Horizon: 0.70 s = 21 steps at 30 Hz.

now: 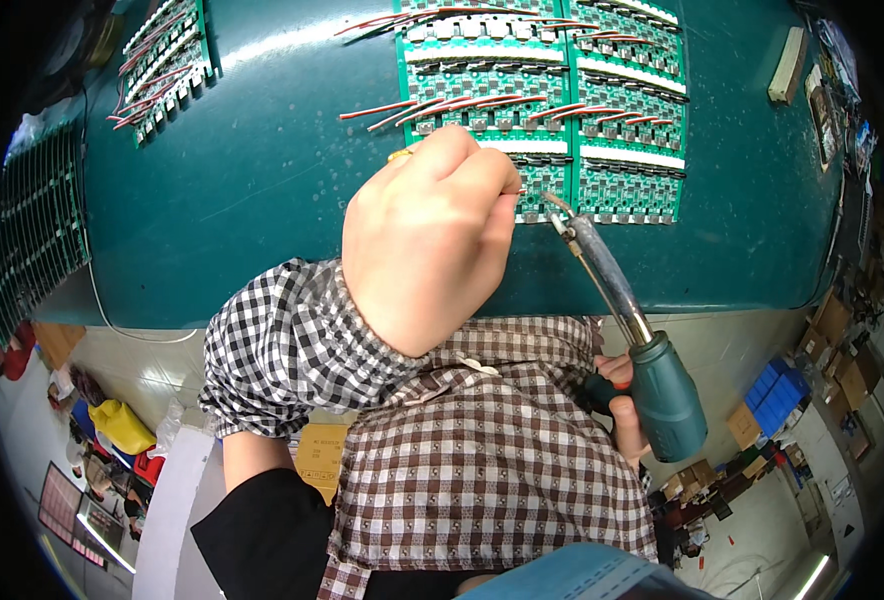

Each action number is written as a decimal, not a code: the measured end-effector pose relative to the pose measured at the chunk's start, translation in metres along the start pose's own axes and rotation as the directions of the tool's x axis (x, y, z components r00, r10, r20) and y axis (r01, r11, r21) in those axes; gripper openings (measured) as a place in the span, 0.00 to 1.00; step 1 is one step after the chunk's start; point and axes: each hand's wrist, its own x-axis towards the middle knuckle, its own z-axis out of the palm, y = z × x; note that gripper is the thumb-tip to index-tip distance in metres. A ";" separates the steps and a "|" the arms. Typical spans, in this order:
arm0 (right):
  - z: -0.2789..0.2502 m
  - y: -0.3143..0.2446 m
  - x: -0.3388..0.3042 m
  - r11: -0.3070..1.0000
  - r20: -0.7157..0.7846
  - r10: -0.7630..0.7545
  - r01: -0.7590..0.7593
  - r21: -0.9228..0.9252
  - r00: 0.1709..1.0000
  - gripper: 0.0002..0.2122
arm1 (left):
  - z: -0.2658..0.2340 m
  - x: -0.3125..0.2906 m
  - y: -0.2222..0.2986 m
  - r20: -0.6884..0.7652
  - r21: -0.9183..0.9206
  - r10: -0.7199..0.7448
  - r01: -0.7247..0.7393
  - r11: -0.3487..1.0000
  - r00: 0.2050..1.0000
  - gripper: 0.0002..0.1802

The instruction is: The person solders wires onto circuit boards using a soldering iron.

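Panels of green circuit boards (622,180) lie on the teal tabletop, with red, white and black wires (462,104) along their upper rows. My left hand (427,235) is closed in a pinch low over the front row of the left panel. What its fingertips hold is hidden. In my right hand (624,420) is a soldering iron (667,400) with a dark green handle and a metal barrel. Its thin tip rests at or just above the boards, a little right of my left fingertips; contact cannot be made out.
A separate board panel with wires (167,70) lies at the far left. Beyond it, more boards (37,230) stand at the table's left side. A pale block (788,65) sits at the far right. The table's front edge (732,308) runs close to my body.
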 end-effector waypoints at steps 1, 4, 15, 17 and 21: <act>0.000 0.000 -0.001 1.000 -0.001 0.003 -0.003 0.000 1.000 0.21 | 0.002 0.000 0.001 0.000 0.000 0.000 0.000 1.000 1.000 0.07; 0.000 0.001 -0.001 1.000 -0.007 0.000 0.000 0.008 1.000 0.21 | 0.006 -0.001 0.004 -0.036 0.031 -0.011 0.012 0.999 0.999 0.08; 0.000 0.004 -0.002 0.999 0.018 0.019 -0.020 0.045 1.000 0.21 | 0.019 -0.007 0.006 -0.121 0.138 -0.022 0.039 0.990 0.992 0.08; 0.000 0.004 -0.003 0.997 0.016 0.041 -0.042 0.069 0.999 0.22 | 0.020 -0.008 0.005 -0.125 0.129 -0.035 0.051 0.990 0.992 0.08; -0.002 0.007 -0.004 1.000 0.031 0.018 -0.019 0.018 0.999 0.22 | 0.019 -0.009 0.003 -0.105 0.102 -0.062 0.073 0.992 0.993 0.08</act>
